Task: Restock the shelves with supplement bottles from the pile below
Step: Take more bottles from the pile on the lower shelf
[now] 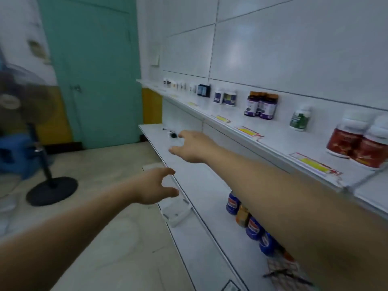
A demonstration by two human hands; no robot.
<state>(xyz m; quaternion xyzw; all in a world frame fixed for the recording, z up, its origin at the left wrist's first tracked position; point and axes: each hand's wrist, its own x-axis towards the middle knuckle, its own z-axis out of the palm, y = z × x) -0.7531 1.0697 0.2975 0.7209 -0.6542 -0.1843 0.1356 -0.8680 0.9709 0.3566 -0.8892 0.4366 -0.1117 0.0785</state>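
Head view shows a long white lower shelf [201, 185] with blue supplement bottles [253, 227] lying in a row under the right arm. More bottles, like the red ones [357, 141], stand on the upper shelf [273, 143]. Right hand [191, 147] reaches out over the lower shelf, fingers spread, holding nothing. Left hand [156, 185] is open too, empty.

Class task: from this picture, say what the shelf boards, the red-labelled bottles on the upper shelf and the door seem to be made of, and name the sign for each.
Shelf boards: probably white painted metal or laminate, smooth with a dull sheen.
Red-labelled bottles: likely plastic, with white caps and glossy printed labels.
Door: flat teal painted surface, wood or metal; blur leaves it open.
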